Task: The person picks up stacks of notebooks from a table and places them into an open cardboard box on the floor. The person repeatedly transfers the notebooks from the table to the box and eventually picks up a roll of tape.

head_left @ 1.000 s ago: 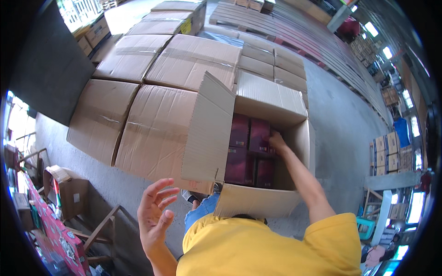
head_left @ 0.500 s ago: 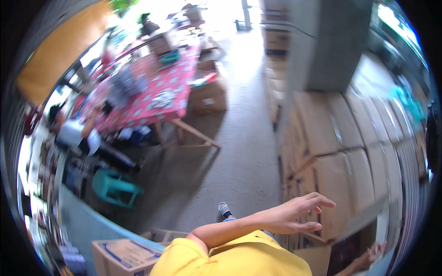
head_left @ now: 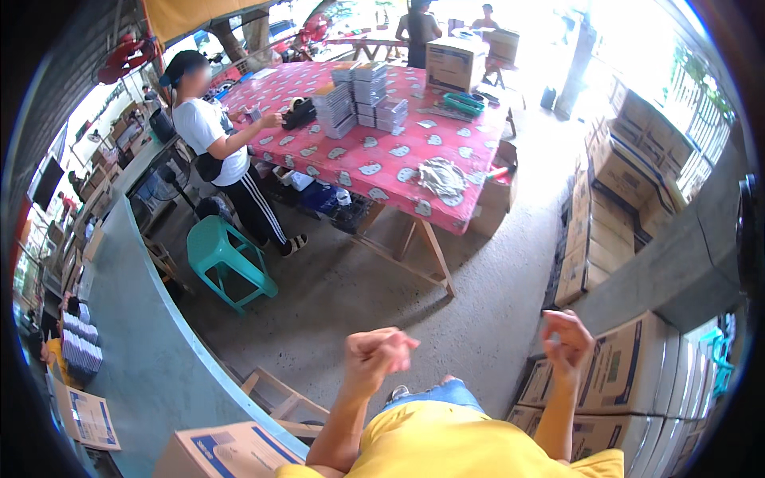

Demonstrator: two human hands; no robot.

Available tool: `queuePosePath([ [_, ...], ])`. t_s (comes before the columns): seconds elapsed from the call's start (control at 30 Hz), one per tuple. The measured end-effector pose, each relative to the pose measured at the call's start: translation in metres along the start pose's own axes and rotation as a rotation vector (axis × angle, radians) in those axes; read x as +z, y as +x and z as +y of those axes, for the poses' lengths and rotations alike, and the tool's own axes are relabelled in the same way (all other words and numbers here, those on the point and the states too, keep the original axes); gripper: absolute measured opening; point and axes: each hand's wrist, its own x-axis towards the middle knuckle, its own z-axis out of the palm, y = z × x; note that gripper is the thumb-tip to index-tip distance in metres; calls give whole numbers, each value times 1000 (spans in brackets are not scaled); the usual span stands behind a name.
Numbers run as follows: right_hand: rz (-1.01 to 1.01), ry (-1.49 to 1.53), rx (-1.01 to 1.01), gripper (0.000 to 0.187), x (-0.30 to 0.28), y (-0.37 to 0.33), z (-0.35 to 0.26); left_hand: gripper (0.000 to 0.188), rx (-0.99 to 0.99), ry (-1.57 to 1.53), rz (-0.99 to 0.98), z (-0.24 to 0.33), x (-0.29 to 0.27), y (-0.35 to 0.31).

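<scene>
Both my hands are raised in front of my yellow shirt (head_left: 446, 442), well apart and holding nothing that I can see. My left hand (head_left: 381, 356) is loosely closed, its fingers curled in and slightly blurred, over the concrete floor. Farther right, my right hand (head_left: 567, 341) has bent fingers with a gap between thumb and fingertips. Closest to that hand is a stack of taped brown cartons (head_left: 625, 370), which its forearm partly covers. A brown carton with blue print (head_left: 227, 454) sits at lower left, near my left forearm.
A curved grey-blue counter (head_left: 171, 350) runs along the left. Ahead stands a table with a pink patterned cloth (head_left: 358, 163), bearing stacked booklet-like bundles (head_left: 351, 99). A person in a white shirt (head_left: 211, 135) works there beside a green stool (head_left: 227, 259). More cartons (head_left: 613, 223) line the right.
The view has swung left and steadied. My left arm, stretched right toward the cartons before, is drawn back with its fingers curled. My right hand has risen from low at the right.
</scene>
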Motion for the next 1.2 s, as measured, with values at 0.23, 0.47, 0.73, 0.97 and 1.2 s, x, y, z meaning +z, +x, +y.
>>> queuePosePath([
  [0.23,-385,58,175,35,159,169,102,55,66,4,343,3,-113,97],
  [0.47,-558,595,631,56,287,368,232,81,-23,-130,332,-15,-219,267],
  [0.73,-467,540,952,97,480,588,323,66,-301,-231,507,-65,-383,488],
  [0.97,-368,500,1018,127,608,718,422,67,-438,36,538,-120,-535,744],
  [1.2,-245,828,1139,110,679,742,503,68,-539,-101,3,-209,-622,903],
])
